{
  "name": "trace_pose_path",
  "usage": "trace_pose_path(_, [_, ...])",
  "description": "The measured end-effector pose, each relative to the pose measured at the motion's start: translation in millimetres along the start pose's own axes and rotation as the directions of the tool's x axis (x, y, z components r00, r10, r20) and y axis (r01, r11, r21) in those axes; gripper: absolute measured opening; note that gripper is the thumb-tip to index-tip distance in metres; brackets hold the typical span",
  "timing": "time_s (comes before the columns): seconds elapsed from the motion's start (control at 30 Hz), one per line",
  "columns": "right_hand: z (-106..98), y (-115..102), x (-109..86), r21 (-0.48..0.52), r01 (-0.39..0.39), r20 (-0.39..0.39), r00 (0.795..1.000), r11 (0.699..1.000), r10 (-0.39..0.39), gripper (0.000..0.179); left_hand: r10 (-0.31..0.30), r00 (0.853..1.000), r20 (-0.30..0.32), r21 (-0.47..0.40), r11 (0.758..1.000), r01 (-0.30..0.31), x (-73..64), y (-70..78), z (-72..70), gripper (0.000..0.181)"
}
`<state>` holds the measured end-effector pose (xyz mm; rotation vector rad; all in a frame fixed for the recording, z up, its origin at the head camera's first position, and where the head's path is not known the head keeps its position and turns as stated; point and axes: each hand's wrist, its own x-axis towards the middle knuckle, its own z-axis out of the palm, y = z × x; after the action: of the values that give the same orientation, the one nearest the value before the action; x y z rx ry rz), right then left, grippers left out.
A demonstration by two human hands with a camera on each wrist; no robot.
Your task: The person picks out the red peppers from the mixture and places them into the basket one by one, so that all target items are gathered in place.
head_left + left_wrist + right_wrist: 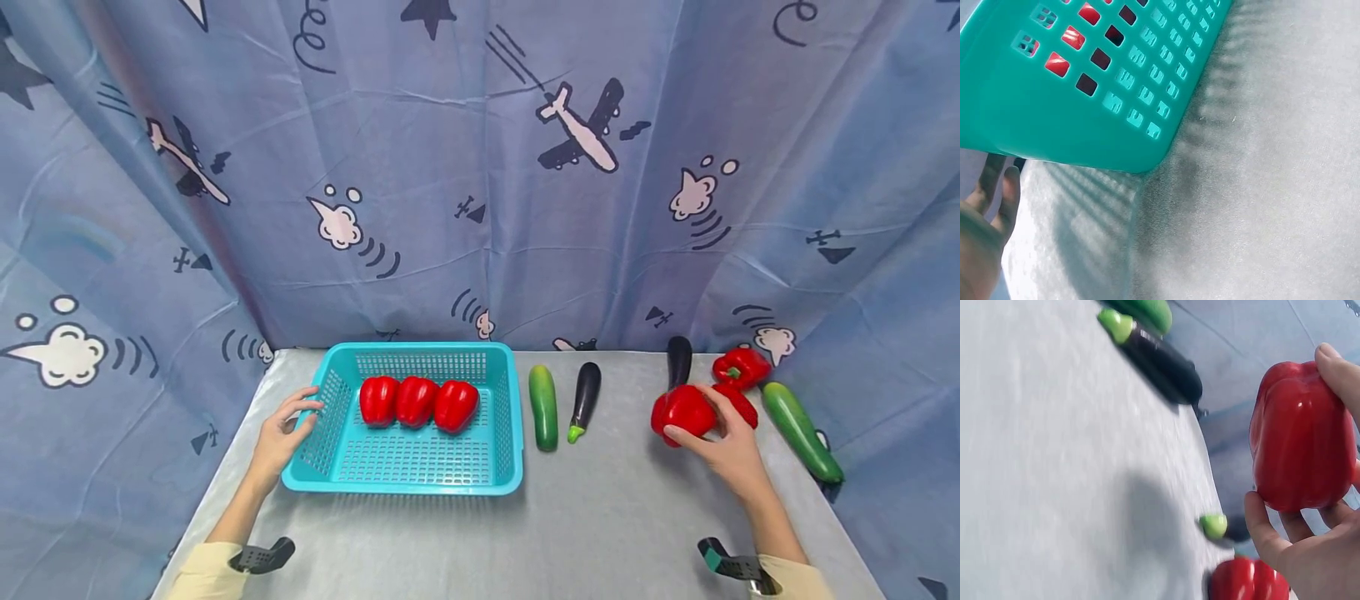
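My right hand grips a red bell pepper, thumb on one side and fingers on the other; in the right wrist view this bell pepper is raised above the table. Another red pepper shows partly behind that hand. At the left, my left hand has its fingertips right at the left rim of a turquoise plastic basket. Three red bell peppers lie in a row inside this basket. In the left wrist view, the fingers are beside the basket's edge, partly hidden by it.
Right of the basket lie a green cucumber and an eggplant. Beyond the held pepper is a second eggplant. One more red pepper and another cucumber lie at the table's right edge. A patterned curtain hangs behind.
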<state>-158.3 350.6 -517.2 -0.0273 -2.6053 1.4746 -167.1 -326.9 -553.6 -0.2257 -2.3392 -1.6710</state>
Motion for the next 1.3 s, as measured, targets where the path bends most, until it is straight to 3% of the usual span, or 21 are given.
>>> trace_pose_path(0.47, [54,-49,27.9,0.143,0.058,0.087,0.994,0.988,-0.07,0.088,0.003,1.0,0.006,0.003,1.0,-0.003,0.9,4.7,1.7,0.022])
trace_pose_path(0.83, [95,-82,46.3,0.235,0.172,0.189,0.957,0.957,-0.218,0.082,0.013,1.0,-0.008,-0.007,1.0,-0.013,0.6,-2.6,1.6,0.02])
trace_pose_path(1.0, [112,-100,49.1,0.246,0.182,0.224,0.945,0.952,-0.239,0.08,0.016,1.0,-0.011,0.004,1.0,-0.016,-1.3,11.9,3.9,0.019])
trace_pose_path(1.2, [133,-123,47.2,0.257,0.128,0.307,0.929,0.958,-0.206,0.084,0.021,1.0,0.0,0.005,1.0,-0.021,-3.8,37.2,6.1,0.018])
trace_pose_path(1.3, [139,-145,39.7,0.265,0.125,0.335,0.918,0.956,-0.212,0.084,0.018,1.0,0.004,-0.007,1.0,-0.018,-2.6,24.1,4.1,0.019])
